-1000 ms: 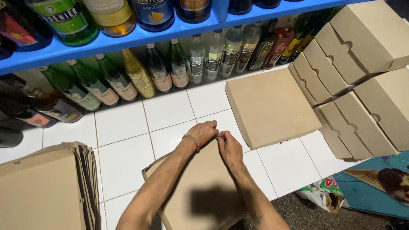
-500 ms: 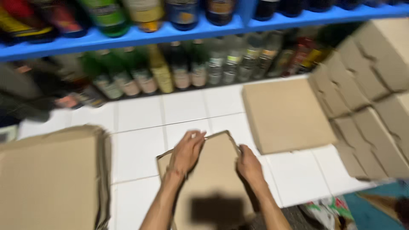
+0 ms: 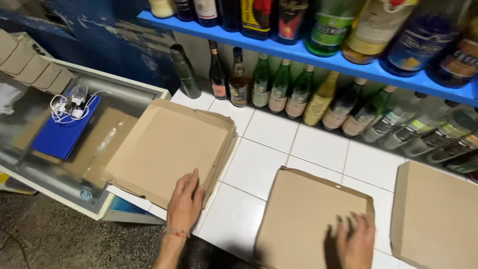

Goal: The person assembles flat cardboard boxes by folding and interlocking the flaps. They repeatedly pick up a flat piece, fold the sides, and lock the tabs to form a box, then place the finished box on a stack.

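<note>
This looks like the back counter of a pizza shop or bar that also sells drinks. A blue shelf runs along the wall, packed with wine and liquor bottles. Below the shelf, more bottles stand in a row on a white tiled counter. In front of that row lie flat cardboard pizza boxes, stacked. Left of the shelf sits a glass-topped case, with more folded boxes behind it.
</note>
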